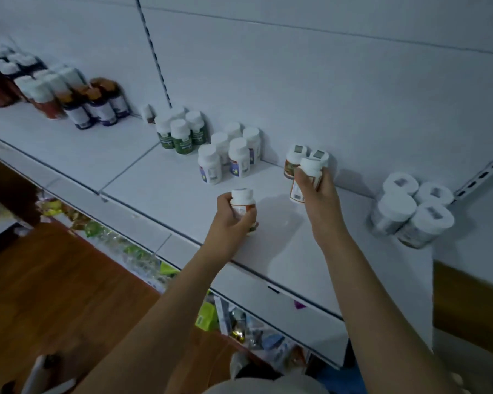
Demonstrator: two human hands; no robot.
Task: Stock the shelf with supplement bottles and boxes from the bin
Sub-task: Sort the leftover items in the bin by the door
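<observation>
**Inspector:** Materials first. What is on the shelf?

**Assistant:** Small round plastic bottles with white screw caps, standing in clusters against the back panel. Brown bottles at far left, green-labelled bottles next, then purple-labelled ones. At far right, a wrapped pack of four wide white caps, tilted.

**Inspector:** Surface and room?

**Assistant:** Shelf is smooth white sheet metal, with a seam between sections and a slotted upright in the panel. Floor below looks like reddish wood. A lower tier holds mixed shiny packets; detail is blurred. Lighting is dim.

**Inspector:** Hands?

**Assistant:** Left hand grips an orange-labelled bottle upright near mid-shelf, fingers curled round its body. Right hand grips a second bottle, tilted, just in front of two like bottles at the panel.

**Inspector:** Touching the shelf?

**Assistant:** Cannot tell for either.
</observation>
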